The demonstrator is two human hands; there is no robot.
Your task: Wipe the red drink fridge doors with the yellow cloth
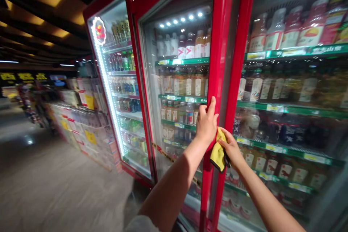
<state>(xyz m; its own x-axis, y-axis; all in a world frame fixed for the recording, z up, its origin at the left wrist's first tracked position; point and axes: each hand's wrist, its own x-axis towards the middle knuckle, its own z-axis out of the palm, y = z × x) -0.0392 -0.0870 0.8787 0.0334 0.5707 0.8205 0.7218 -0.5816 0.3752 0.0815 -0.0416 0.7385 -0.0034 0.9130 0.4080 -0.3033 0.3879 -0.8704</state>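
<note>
My left hand (207, 123) rests against the red door frame (217, 61) of a glass-fronted drinks cooler, fingers apart and one stretched upward along the frame. Just below and to the right, my right hand (231, 148) is closed around a yellow cloth (218, 154) with a dark edge. The cloth hangs down against the red frame. Behind the glass door (179, 79), bottles (190, 47) stand in rows on shelves with green strips.
Another glass door with bottles (282, 29) behind it is on the right. A lit cooler (122, 79) stands further left. Stacked boxed goods (81, 123) line the grey floor (67, 188) at the left.
</note>
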